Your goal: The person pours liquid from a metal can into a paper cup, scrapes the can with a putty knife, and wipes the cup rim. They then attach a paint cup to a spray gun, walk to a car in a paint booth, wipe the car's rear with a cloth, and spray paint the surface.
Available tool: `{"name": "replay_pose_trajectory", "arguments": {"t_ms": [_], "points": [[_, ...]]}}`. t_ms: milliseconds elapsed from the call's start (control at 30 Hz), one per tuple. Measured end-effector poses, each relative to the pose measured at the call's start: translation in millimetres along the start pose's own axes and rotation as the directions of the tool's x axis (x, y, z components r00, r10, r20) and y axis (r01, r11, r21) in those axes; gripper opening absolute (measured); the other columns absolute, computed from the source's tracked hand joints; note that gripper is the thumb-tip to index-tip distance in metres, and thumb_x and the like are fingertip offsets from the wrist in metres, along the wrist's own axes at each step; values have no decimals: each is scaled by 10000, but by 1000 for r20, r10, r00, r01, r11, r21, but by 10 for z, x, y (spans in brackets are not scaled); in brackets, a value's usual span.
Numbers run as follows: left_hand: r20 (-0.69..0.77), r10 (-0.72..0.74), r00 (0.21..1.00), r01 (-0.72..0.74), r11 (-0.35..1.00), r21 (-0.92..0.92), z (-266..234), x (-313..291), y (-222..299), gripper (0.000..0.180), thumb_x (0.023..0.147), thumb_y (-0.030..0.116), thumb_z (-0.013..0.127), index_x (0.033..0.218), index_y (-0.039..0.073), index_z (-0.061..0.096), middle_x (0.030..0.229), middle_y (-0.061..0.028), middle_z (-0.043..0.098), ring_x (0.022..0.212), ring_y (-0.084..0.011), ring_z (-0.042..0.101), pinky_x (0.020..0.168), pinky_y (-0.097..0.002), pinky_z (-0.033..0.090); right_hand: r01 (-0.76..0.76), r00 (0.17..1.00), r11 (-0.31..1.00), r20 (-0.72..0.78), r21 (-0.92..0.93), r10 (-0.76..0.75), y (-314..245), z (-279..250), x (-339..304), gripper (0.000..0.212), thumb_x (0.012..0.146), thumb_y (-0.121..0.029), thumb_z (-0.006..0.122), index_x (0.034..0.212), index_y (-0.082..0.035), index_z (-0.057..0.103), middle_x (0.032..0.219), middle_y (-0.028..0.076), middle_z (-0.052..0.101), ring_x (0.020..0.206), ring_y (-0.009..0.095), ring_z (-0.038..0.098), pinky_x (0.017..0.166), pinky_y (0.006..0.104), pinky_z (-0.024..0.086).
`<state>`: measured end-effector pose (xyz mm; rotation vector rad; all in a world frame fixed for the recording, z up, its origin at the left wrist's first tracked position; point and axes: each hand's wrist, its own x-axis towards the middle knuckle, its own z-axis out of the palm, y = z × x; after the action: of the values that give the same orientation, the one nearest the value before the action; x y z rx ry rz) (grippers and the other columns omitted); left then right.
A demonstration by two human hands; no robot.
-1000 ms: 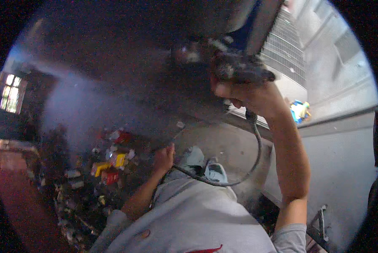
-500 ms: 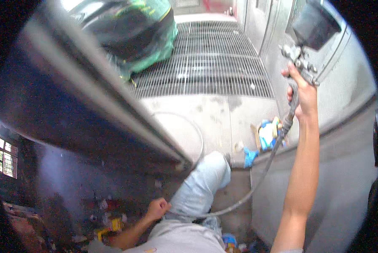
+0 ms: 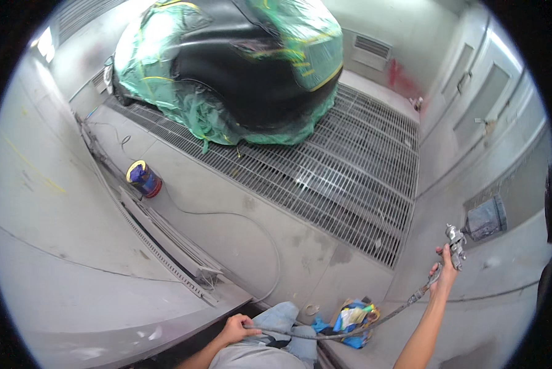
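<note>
My right hand point(image 3: 445, 275) is wrapped round the grip of a metal spray gun point(image 3: 455, 241), held out at the right. The gun's dark grey cup point(image 3: 487, 219) is tilted sideways near the wall. A grey air hose point(image 3: 383, 318) runs from the bottom of the grip, sagging across my legs to my left hand point(image 3: 236, 329). The left fingers are closed on the hose at my waist. Straight ahead stands a car point(image 3: 239, 77) with bare black body panels, its other parts wrapped in green masking film point(image 3: 162, 46).
A floor grating point(image 3: 356, 178) lies under and beside the car. A blue and red can point(image 3: 144, 179) stands on the left floor. More hose point(image 3: 276, 258) curves over the floor. A box of crumpled waste point(image 3: 357, 320) sits by my legs. A door edge point(image 3: 226, 307) is close at left.
My view has moved past the door edge and shows more of the car. My left hand has come onto the hose. The spray gun appears lower, its cup tipped to the side.
</note>
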<state>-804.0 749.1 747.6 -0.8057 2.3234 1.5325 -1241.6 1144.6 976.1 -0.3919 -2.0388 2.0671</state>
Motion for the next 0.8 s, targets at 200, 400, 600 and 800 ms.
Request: {"name": "replay_pose_trajectory", "arguments": {"t_ms": [200, 400, 600, 800], "points": [[-359, 210, 910, -199, 978, 67, -106, 807, 1135, 455, 695, 389, 919, 876, 37, 697, 879, -132, 633, 833, -293, 621, 734, -393, 514, 109, 982, 989, 162, -98, -92, -538, 286, 245, 235, 916, -261, 769, 1037, -86, 669, 897, 39, 691, 459, 90, 486, 387, 248, 361], [-575, 505, 644, -534, 835, 134, -754, 1861, 2889, 400, 698, 285, 921, 907, 46, 677, 939, -108, 621, 887, -279, 614, 767, -380, 513, 145, 931, 979, 355, -143, -86, -719, 736, 1012, 222, 917, -238, 756, 1000, -51, 668, 882, 62, 706, 446, 104, 505, 374, 259, 367], [-564, 732, 382, -731, 613, 300, -1250, 2696, 5065, 357, 673, 243, 937, 899, 70, 722, 935, -64, 598, 884, -219, 607, 769, -342, 507, 140, 886, 990, 443, 31, -139, -589, 1049, 2073, 202, 945, -196, 722, 1022, -16, 675, 882, 96, 713, 447, 113, 507, 369, 249, 367], [-432, 895, 111, -835, 320, 447, -1052, 3191, 7271, 380, 651, 251, 937, 911, 60, 735, 950, -80, 582, 897, -250, 608, 795, -364, 516, 109, 907, 994, 406, 25, -110, -978, 970, 3323, 314, 1035, -278, 608, 1265, -66, 638, 984, 40, 690, 500, 73, 459, 391, 226, 355]]}}
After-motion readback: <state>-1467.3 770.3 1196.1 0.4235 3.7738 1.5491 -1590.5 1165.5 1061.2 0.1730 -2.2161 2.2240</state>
